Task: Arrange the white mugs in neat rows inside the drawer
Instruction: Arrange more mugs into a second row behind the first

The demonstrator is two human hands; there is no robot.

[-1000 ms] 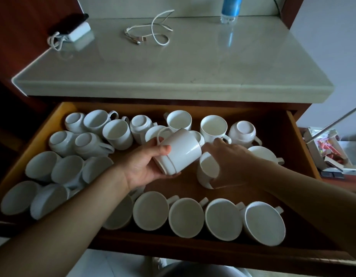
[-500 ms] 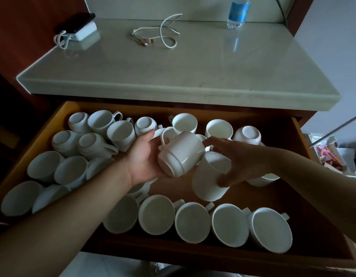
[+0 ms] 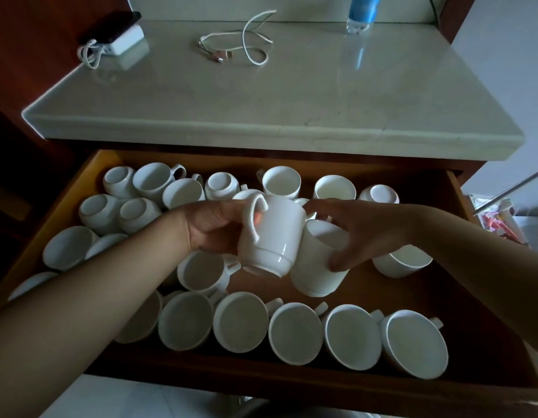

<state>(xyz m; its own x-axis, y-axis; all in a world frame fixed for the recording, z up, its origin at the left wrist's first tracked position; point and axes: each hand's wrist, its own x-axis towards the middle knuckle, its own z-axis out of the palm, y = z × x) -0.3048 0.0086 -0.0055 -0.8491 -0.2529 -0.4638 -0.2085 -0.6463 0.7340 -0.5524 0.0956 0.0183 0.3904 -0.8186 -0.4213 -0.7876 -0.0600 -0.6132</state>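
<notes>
**Hidden or cut off.** My left forearm covers part of the left cluster of mugs (image 3: 110,212) and most of the leftmost mug in the front row (image 3: 240,322). The blue bottle (image 3: 362,16) is cropped at the top edge. The carton (image 3: 497,218) at far right is too dim to read.

**Countertop (image 3: 261,95), left to right.** A charger block (image 3: 119,43) with wound lead, a loose white cable (image 3: 240,46), then the bottle.

**Drawer (image 3: 291,387), open.**
- Left: the cluster is jumbled, some mugs base up, some showing their mouths.
- Front: a row of six on their sides, mouths toward me and handles at upper right, each touching the next.
- Back: the back-row mugs (image 3: 334,188) are partly behind my hands.

**Left hand (image 3: 213,227).**
- It is above the drawer's middle, with fingers curled round the first held mug (image 3: 270,236).
- The mug sits just right of my palm, its handle facing me and its base low. Its mouth is turned away and unseen.

**Second held mug (image 3: 319,267).**
- It is immediately right of the first, which overlaps its left side.
- I cannot tell whether the two touch, or whether its base rests on the drawer floor.

**Right hand (image 3: 364,233).**
- It grasps this mug from the right, fingers over the rim and thumb pressed on the wall.
- The mug lies left of and below my palm.

**Right.** A lone mug (image 3: 403,262) is partly under my right forearm.
</notes>
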